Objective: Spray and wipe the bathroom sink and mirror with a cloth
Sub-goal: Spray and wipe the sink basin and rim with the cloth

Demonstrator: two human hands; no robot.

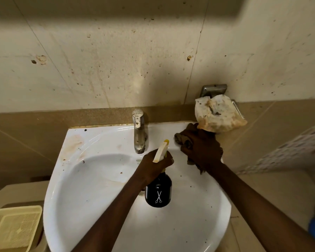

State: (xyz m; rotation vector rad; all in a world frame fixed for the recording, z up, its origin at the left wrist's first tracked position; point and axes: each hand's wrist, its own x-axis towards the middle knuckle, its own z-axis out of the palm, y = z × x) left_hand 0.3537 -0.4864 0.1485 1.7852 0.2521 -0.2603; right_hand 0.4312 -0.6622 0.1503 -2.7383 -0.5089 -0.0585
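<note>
I am holding the spray bottle (158, 191) in my left hand (156, 165), nozzle pointing up at the tap (139, 135), while my right hand (202, 151) (nearer the dirty back rim) is squeezing the cloth (185, 138) on the sink (91, 179).

This is a bathroom, worn and in need of cleaning. A white ceramic wall-mounted sink (98, 179) with a stained rim sits against beige wall tiles (107, 60) that are spotted and chipped, above a darker brown tiled band (35, 128). A dull chrome single-lever tap (139, 131) stands at the back of the sink. A chrome wall-mounted holder (214, 90) is fixed to the tiles on the right, and a pale yellow perforated plastic basket (13, 228) rests at lower left.
</note>
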